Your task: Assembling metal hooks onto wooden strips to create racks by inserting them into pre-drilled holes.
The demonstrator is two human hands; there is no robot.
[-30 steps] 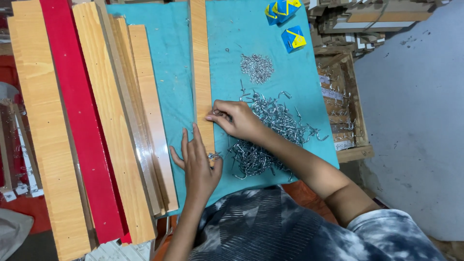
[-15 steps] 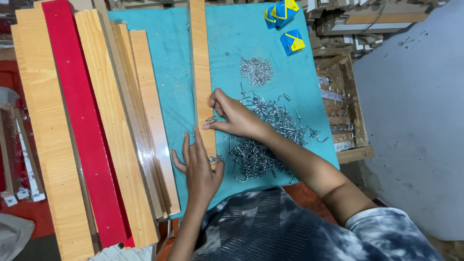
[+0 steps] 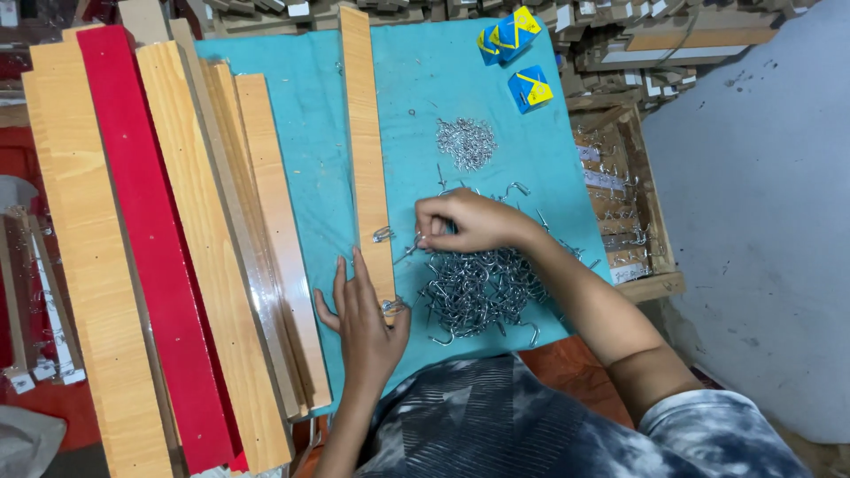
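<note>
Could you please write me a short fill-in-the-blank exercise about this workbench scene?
1. The left hand presses flat on the narrow light wooden strip, which lies on a ____ cloth.
2. The right hand pinches a small metal hook above a pile of ____ hooks.
3. Left of the pale wooden planks lies one long ____ board.

Missing words: teal; metal; red

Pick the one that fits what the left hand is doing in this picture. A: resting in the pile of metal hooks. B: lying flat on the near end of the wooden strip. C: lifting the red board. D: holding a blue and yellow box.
B: the left hand lies flat, fingers spread, on the near end of the wooden strip, on the teal cloth.
</note>
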